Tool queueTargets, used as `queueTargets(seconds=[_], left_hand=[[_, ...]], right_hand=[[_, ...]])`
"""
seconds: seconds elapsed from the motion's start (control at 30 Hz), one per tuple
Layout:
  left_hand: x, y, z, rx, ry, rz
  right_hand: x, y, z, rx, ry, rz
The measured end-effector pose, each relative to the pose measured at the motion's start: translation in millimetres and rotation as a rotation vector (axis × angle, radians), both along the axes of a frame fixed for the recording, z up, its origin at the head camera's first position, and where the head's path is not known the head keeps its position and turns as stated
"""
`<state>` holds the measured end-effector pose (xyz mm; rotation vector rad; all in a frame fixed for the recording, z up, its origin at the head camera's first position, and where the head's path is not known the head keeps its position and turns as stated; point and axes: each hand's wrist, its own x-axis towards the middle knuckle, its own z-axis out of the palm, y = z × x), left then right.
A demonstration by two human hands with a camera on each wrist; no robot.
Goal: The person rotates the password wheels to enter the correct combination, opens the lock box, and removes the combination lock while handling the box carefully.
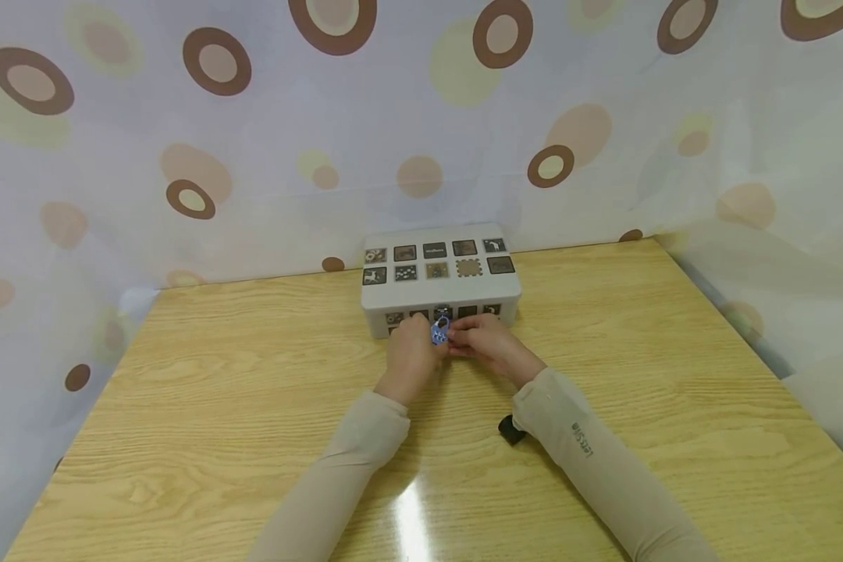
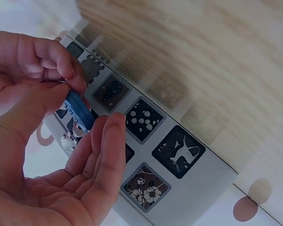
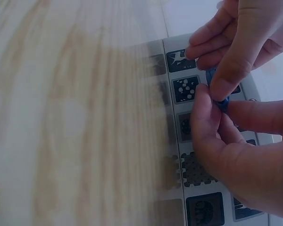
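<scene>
A small blue padlock (image 1: 439, 334) with raised marks on its face is held at the front of a white box (image 1: 432, 293) printed with square pictures. Its pale shackle stands upward near the metal clasp (image 1: 442, 312); whether it passes through the clasp I cannot tell. From the left side, my left hand (image 1: 410, 351) holds the padlock between thumb and fingers, seen edge-on in the left wrist view. On the other side my right hand (image 1: 490, 343) pinches it with thumb and forefinger. In the right wrist view, fingers cover most of the padlock (image 3: 211, 75).
The box's lid is down, and its back is near a dotted curtain (image 1: 421, 117). A small black object (image 1: 510, 430) lies on the wooden table (image 1: 253, 406) beside the right sleeve. Curtain also hangs along both sides of the table.
</scene>
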<state>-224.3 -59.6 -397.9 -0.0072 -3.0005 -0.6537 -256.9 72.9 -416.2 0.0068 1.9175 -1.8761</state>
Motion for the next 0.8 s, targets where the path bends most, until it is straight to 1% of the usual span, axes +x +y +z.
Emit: queueTargets(seconds=[0.1, 0.17, 0.23, 0.4, 0.53, 0.67, 0.8], left_hand=[[0.7, -0.5, -0.5, -0.004, 0.002, -0.006], [1.5, -2.0, -1.1, 0.017, -0.006, -0.013], [2.4, -4.4, -2.0, 0.070, -0.018, -0.020], [2.9, -12.1, -1.7, 0.237, -0.026, -0.044], [0.9, -16.3, 1.0, 0.317, -0.046, -0.077], [-1.4, -18.5, 1.7, 0.335, -0.069, -0.091], [-3.0, -19.5, 1.1, 0.348, -0.074, -0.099]], right_hand=[[-0.5, 0.8, -0.4, -0.002, 0.000, 0.003], [-1.1, 1.5, -1.6, -0.005, 0.000, 0.005], [-1.7, 2.2, -2.7, -0.008, 0.003, 0.010], [-2.5, 2.4, -3.9, 0.003, 0.018, 0.031], [-2.8, 2.6, -2.8, 0.025, 0.023, 0.039], [-3.8, 2.6, -2.7, 0.024, 0.006, 0.047], [-3.3, 1.9, -2.2, 0.013, 0.003, 0.058]])
